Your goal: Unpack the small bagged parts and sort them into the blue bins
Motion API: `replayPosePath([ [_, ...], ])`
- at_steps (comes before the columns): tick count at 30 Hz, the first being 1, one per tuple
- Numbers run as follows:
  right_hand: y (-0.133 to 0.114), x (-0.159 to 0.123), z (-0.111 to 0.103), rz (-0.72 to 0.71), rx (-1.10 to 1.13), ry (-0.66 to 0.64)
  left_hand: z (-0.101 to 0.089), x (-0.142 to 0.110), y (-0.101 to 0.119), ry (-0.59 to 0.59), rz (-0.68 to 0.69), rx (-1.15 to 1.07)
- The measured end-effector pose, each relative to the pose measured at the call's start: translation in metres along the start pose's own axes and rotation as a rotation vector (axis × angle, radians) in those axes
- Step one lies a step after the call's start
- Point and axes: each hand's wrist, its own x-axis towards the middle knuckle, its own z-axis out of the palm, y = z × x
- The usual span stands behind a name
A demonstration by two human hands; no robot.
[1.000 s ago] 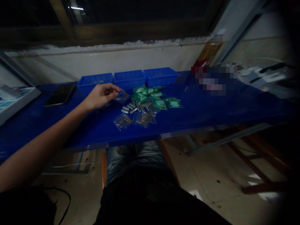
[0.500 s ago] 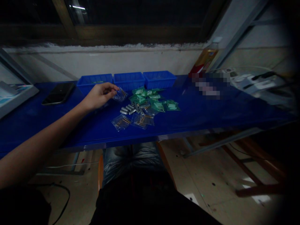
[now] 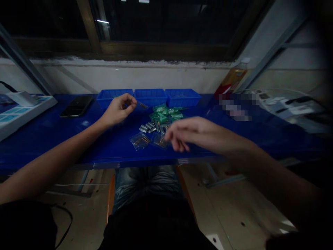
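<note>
My left hand (image 3: 120,109) is raised over the blue table (image 3: 52,135) and pinches a small clear bag (image 3: 140,104) in front of the blue bins. A motion-blurred right hand (image 3: 187,133), fingers spread and holding nothing, hangs above the pile's right side. The pile holds green packets (image 3: 163,113), short silver cylinders (image 3: 148,127) and clear bags of thin brass pins (image 3: 140,140).
Three blue bins (image 3: 150,97) stand in a row against the wall. A black phone (image 3: 77,105) lies to the left, beside a white tray (image 3: 18,111). A bottle (image 3: 232,79) and white devices (image 3: 283,104) are at the right. My knees show under the table's edge.
My right hand has come into view from the right and reached over the pile. My left hand has lifted the clear bag slightly toward the bins. The view tilted up.
</note>
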Motion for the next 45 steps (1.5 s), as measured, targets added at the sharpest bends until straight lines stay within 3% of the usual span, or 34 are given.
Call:
replayPosePath([
  [6,0.011,0.100,0.029,0.160,0.245,-0.163,-0.002,-0.001,0.007,0.150,0.151,0.097],
  [9,0.014,0.117,0.043,0.121,0.311,-0.164,-0.006,0.000,0.007,0.170,0.200,0.176],
  [12,0.019,0.117,0.046,0.018,0.196,-0.014,-0.006,0.001,0.006,0.159,0.189,0.196],
  [14,0.024,0.116,0.043,-0.099,0.051,0.103,-0.005,0.002,0.004,0.113,0.095,0.132],
  [16,0.030,0.114,0.041,-0.250,-0.128,0.195,-0.003,0.003,0.002,0.035,-0.083,-0.046],
  [20,0.036,0.109,0.040,-0.477,-0.453,0.255,0.001,0.004,0.001,-0.054,-0.466,-0.481],
  [22,0.035,0.107,0.041,-0.530,-0.524,0.252,0.002,0.003,0.000,-0.035,-0.542,-0.550],
  [25,0.034,0.105,0.043,-0.558,-0.517,0.222,0.003,0.003,-0.003,0.011,-0.529,-0.578],
  [28,0.032,0.108,0.045,-0.480,-0.365,0.182,0.003,0.005,-0.008,0.043,-0.466,-0.577],
  [30,0.031,0.111,0.044,-0.368,-0.220,0.173,0.002,0.007,-0.009,0.063,-0.353,-0.491],
  [34,0.030,0.116,0.040,-0.105,0.008,0.155,0.001,0.010,-0.009,0.085,0.028,-0.070],
  [38,0.034,0.120,0.036,0.120,0.139,0.196,0.005,0.012,-0.009,0.019,0.349,0.371],
  [45,0.043,0.126,0.033,0.187,0.249,0.191,0.002,0.017,-0.018,-0.058,0.581,0.737],
])
